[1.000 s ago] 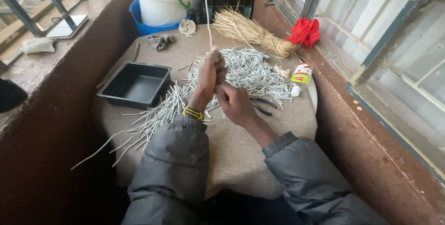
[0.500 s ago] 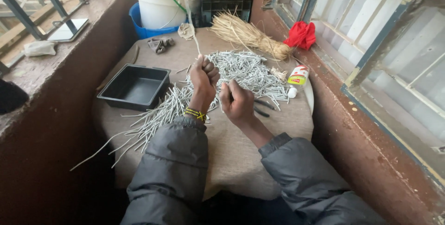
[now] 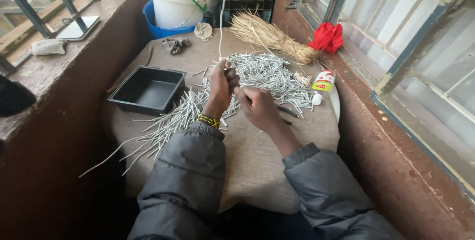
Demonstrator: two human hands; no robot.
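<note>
From the head view, a thin pale strip (image 3: 221, 17) is held upright in the closed grip of the left hand (image 3: 220, 86), above the pile of strips (image 3: 262, 74) on the tabletop (image 3: 257, 156). The right hand (image 3: 260, 107) is curled just beside it; what it holds cannot be told. A black tray (image 3: 148, 89) lies left.

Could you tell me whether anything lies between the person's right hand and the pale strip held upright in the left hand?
Nothing visible does. The right hand sits just beside the left hand, which pinches the pale strip; only a small open gap above the pile of strips separates them.
</note>
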